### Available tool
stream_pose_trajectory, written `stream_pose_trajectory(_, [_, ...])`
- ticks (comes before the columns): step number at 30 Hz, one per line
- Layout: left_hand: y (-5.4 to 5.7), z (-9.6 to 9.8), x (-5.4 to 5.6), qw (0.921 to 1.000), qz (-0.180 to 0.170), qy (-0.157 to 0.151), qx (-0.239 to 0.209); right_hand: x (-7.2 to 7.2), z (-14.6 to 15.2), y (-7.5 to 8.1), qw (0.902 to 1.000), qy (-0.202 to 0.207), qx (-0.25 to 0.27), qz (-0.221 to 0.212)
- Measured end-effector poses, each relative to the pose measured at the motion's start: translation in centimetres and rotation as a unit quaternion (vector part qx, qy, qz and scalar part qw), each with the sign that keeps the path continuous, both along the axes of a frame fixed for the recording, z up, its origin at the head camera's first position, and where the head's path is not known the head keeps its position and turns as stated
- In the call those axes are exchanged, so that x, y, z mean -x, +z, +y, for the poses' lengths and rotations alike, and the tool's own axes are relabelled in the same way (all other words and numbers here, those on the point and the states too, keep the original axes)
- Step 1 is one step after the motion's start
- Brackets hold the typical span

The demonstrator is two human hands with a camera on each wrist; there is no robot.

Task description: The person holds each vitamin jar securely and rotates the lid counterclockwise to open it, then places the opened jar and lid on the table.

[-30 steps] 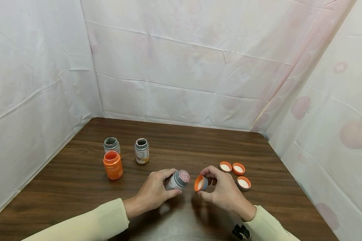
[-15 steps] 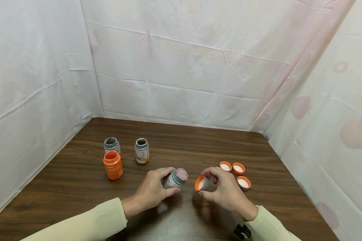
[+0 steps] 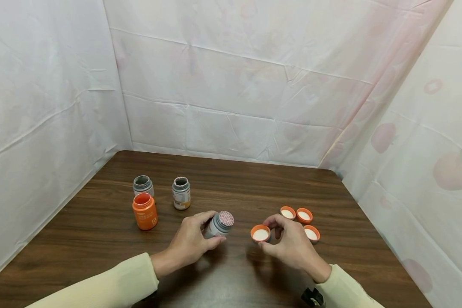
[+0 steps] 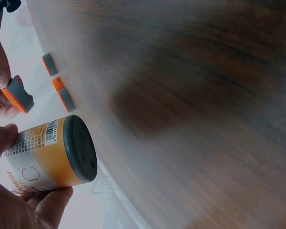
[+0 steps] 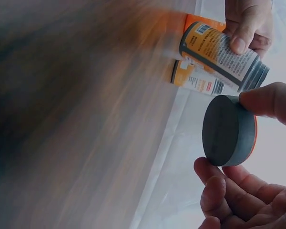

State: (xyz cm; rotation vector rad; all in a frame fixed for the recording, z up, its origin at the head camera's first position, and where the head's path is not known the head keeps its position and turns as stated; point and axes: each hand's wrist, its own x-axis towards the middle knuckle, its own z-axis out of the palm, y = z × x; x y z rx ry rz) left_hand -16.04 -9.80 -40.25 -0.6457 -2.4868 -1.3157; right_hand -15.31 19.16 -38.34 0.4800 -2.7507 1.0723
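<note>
My left hand (image 3: 186, 244) grips a small bottle (image 3: 217, 227) with a grey neck and a patterned seal over its mouth. The bottle tilts to the right above the table; its yellow-and-white label and dark base (image 4: 81, 149) show in the left wrist view. To the right, my right hand (image 3: 292, 250) pinches a grey cap (image 5: 226, 131) with an orange rim between thumb and fingertips. The cap's pale inside (image 3: 261, 234) faces up in the head view. Bottle and cap are held apart, both off the table.
Two uncapped grey bottles, one at the back left (image 3: 143, 185) and one nearer the middle (image 3: 182, 194), stand with an open orange bottle (image 3: 145, 216). Several caps lie inside-up on the right, including a rear one (image 3: 304, 215). Pale sheets (image 3: 231, 85) surround the dark wooden table (image 3: 235, 179).
My left hand has drawn the bottle slightly left and away from the cap. My right hand has turned the cap so its inside faces upward, and shifted slightly right.
</note>
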Motion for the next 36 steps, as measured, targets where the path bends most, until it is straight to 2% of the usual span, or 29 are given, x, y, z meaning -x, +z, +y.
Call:
stream_pose_trajectory(5, [-0.1,-0.4,0.1,0.9996,-0.004,0.024,-0.013,0.2,0.7,-0.1,0.9995,-0.028,-0.002,-0.017])
stream_pose_trajectory(13, [-0.2,-0.9,0.3,0.9976,-0.012,0.064,-0.022,0.4,1.5,-0.6,0.9988,-0.049,-0.004,-0.008])
stream_pose_trajectory(23, [-0.3,-1.6,0.5,0.9960,-0.026,0.080,-0.031,1.0,2.5,-0.8,0.9939,-0.099,-0.043,0.020])
stream_pose_trajectory(36, [-0.2,-2.2,0.6,0.9943,-0.033,0.100,-0.017,1.9,4.5,-1.3,0.9855,-0.142,-0.091,-0.017])
